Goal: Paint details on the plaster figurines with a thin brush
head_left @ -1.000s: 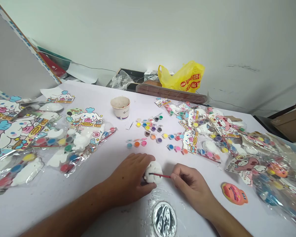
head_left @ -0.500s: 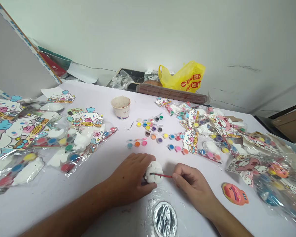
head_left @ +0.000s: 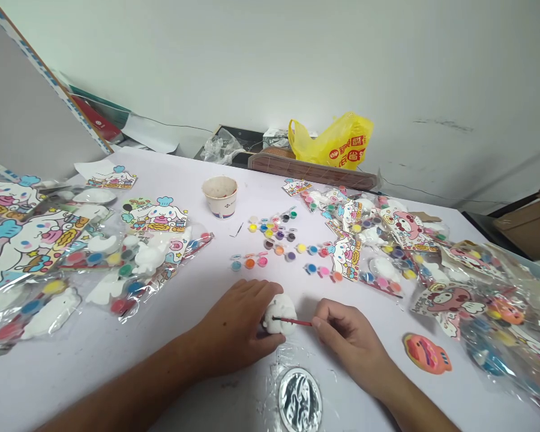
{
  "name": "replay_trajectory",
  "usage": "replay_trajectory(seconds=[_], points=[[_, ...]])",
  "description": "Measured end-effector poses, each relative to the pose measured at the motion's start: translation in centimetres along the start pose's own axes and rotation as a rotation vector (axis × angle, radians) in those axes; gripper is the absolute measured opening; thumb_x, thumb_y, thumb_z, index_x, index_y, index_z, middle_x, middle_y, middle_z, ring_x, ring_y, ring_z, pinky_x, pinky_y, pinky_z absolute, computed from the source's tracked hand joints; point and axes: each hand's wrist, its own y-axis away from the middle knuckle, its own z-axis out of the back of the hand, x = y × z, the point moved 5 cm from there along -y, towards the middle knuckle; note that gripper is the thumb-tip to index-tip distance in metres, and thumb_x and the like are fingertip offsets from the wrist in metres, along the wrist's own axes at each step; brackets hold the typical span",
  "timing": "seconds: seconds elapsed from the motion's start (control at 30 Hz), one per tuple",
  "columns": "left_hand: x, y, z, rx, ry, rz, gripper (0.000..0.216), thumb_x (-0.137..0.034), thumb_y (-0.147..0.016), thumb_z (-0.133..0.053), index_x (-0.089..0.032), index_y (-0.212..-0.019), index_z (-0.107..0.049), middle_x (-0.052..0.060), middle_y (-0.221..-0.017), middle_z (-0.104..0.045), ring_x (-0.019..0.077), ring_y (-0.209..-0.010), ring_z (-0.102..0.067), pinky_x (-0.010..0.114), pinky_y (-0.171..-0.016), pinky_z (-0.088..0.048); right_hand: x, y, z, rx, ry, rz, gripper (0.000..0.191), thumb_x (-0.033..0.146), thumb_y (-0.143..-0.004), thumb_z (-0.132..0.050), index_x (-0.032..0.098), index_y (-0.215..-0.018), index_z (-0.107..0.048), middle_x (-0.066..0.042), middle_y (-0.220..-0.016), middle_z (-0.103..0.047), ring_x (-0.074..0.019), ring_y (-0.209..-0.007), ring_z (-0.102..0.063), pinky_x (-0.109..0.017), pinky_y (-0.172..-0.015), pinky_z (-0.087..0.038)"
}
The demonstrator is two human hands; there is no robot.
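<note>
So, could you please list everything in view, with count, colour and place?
table: one, white, across the view
figurine: one, white, front centre
brush: one, red-handled, across the figurine
paint pots: many, mixed colours, middle
cup: one, whitish, left of the pots
painted figure: one, orange and pink, front right
disc: one, silver-rimmed, near edge
packets: many, clear with cartoon cards, both sides
bag: one, yellow, beyond the table
mat: one, brown, back edge
crumpled plastic: one heap, clear, left of the bag
box: one, brown, far right
board: one, grey, left
wall: one, pale, behind
left hand: one, bare, around the figurine
right hand: one, bare, holding the brush
</note>
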Motion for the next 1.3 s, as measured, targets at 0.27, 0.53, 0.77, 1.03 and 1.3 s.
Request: replay_trajectory(seconds=[0.27,0.53,0.77,1.03,1.3], points=[[0.07,0.1,-0.03,-0.003,-0.002,-0.001,0.047,-0.029,-0.077,-0.069,-0.023,-0.117,-0.047,0.005,-0.111,-0.06,0.0269,-0.1,-0.055,0.041,-0.09,-0.04,-0.2,0.04,0.03,-0.001,-0.005,-0.005,0.042,0.05,-0.092,-0.048,0.02,-0.063,-0.039,0.005,-0.059,-0.032,-0.0121,-0.056,-0.028,-0.025,-0.052,-0.024],[0.02,0.06,-0.07,-0.004,-0.004,0.002,0.043,-0.029,-0.078,-0.067,-0.023,-0.116,-0.047,0.006,-0.108,-0.06,0.0268,-0.099,-0.055,0.041,-0.089,-0.041,-0.18,0.07,0.03,-0.009,-0.006,0.004,0.042,0.051,-0.092,-0.048,0.02,-0.064,-0.042,0.005,-0.058,-0.035,-0.0125,-0.056,-0.03,-0.025,-0.052,-0.025],[0.03,0.05,-0.02,-0.009,0.001,-0.006,0.047,-0.029,-0.077,-0.07,-0.023,-0.118,-0.046,0.004,-0.109,-0.06,0.0263,-0.098,-0.054,0.04,-0.09,-0.039,-0.13,0.0,-0.04,0.004,-0.002,0.001,0.043,0.052,-0.092,-0.048,0.02,-0.064,-0.04,0.005,-0.059,-0.033,-0.0122,-0.056,-0.028,-0.025,-0.052,-0.024],[-0.12,0.01,0.03,0.003,-0.001,-0.001,0.045,-0.026,-0.077,-0.069,-0.023,-0.115,-0.047,0.004,-0.107,-0.06,0.0265,-0.097,-0.054,0.041,-0.089,-0.039,-0.16,0.0,-0.16,0.009,-0.012,0.009,0.041,0.05,-0.093,-0.048,0.02,-0.065,-0.041,0.005,-0.059,-0.033,-0.0121,-0.056,-0.028,-0.025,-0.052,-0.024],[-0.05,0.08,0.02,0.009,-0.003,-0.001,0.045,-0.027,-0.077,-0.07,-0.022,-0.115,-0.047,0.003,-0.107,-0.06,0.0259,-0.096,-0.053,0.04,-0.089,-0.038,-0.13,0.06,-0.09,0.0,-0.002,0.005,0.04,0.049,-0.093,-0.048,0.02,-0.065,-0.041,0.005,-0.06,-0.034,-0.0122,-0.056,-0.029,-0.025,-0.052,-0.024]])
